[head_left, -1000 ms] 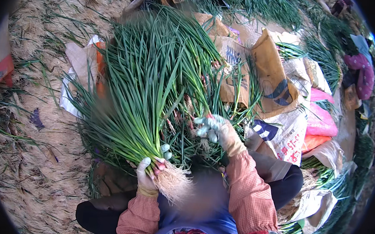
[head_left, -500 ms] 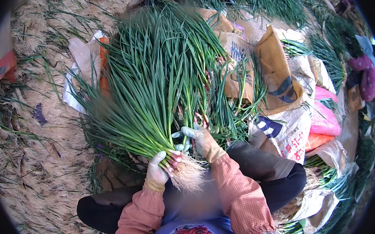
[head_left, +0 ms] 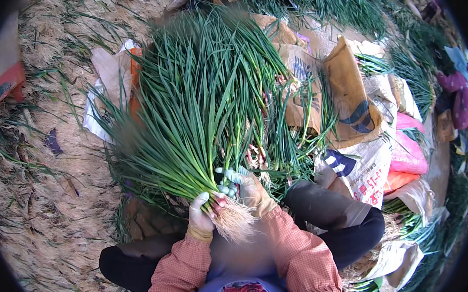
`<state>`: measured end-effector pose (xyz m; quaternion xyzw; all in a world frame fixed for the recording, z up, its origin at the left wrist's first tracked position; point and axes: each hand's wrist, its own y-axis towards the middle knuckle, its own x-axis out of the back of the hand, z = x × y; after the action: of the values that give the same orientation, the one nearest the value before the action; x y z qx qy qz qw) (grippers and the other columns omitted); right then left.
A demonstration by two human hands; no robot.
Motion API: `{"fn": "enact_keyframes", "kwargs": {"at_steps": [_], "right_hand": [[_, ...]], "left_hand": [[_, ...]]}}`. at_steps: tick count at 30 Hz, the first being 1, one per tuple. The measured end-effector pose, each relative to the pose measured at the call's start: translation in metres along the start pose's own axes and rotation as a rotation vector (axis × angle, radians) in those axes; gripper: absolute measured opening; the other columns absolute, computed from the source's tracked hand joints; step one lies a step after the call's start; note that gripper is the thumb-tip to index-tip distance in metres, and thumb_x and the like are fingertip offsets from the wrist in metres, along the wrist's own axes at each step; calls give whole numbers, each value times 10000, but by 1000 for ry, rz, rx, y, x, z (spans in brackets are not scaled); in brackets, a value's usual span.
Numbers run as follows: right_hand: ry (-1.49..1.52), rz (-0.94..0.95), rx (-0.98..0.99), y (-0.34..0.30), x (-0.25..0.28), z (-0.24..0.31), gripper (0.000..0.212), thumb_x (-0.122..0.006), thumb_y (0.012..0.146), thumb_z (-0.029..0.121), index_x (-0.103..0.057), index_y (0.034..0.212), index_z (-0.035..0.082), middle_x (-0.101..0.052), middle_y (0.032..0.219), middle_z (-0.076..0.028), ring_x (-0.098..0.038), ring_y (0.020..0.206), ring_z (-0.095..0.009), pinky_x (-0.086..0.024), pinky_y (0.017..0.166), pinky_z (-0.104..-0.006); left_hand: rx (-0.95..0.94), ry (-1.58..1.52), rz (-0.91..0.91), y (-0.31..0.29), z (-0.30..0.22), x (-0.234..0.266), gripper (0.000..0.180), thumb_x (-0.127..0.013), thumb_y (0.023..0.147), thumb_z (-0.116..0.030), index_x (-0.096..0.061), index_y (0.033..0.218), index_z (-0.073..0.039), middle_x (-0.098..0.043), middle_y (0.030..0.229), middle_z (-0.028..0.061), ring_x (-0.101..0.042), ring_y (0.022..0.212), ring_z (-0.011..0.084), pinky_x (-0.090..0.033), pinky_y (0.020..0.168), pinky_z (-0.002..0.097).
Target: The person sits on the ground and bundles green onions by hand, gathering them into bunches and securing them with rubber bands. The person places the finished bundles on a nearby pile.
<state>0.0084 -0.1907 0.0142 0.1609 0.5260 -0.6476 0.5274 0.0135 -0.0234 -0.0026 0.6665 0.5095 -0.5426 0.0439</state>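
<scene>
My gloved left hand (head_left: pixel 200 218) is closed round a thick bunch of spring onions (head_left: pixel 191 143) just above the bulbs. Reddish bulbs and a tuft of pale roots (head_left: pixel 234 217) stick out on its right side, over my lap. The long green leaves fan away up and to the left. Close to the stems on the right is my gloved right hand (head_left: pixel 247 187), its fingers partly bent and apart, with nothing visible in them. Behind it lie more loose spring onions (head_left: pixel 257 156) with pinkish bulbs.
Brown paper sacks (head_left: pixel 351 94) and a white printed sack (head_left: pixel 363 163) lie to the right, with pink bags (head_left: pixel 407 152) beyond. Cut roots and leaf scraps (head_left: pixel 51 198) cover the ground at left. My bent knees (head_left: pixel 343 210) flank the work.
My right hand has shifted slightly down and left, its fingers bending a little more beside the stems. The left hand keeps its grip on the bunch. The whole view has shifted slightly.
</scene>
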Motion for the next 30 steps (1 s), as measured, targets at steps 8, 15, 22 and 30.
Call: {"fn": "enact_keyframes", "kwargs": {"at_steps": [8,15,22,30], "right_hand": [[283,31,181,3,-2,-14,294,-555,937,235,-594,1110,1,-429,573,42,-412,492,-94,-394,508,-266],[34,-104,420,36,4,56,339,-555,942,261,-590,1170,12,-354,505,85,-304,413,-49,-241,396,-201],[-781,-170,582,57,-13,6,344,-625,854,67,-542,1171,-39,-650,1055,-147,-606,948,-206,-471,872,-311],[-372,28,255,25,-19,-11,270,-560,844,90,-516,1102,23,-634,837,-56,-566,673,-113,-468,633,-242]], "left_hand": [[31,21,-27,-2,0,5,349,-609,804,-239,-617,957,74,-648,894,167,-589,687,198,-514,660,294],[80,-124,177,-12,2,31,356,-596,794,-288,-626,879,57,-607,924,136,-543,811,223,-436,854,371],[30,10,18,-12,5,10,397,-591,800,-294,-631,933,79,-646,977,194,-593,786,236,-496,766,335],[158,132,-96,-12,5,39,370,-591,793,-305,-587,897,50,-577,950,161,-551,828,240,-472,824,396]]}}
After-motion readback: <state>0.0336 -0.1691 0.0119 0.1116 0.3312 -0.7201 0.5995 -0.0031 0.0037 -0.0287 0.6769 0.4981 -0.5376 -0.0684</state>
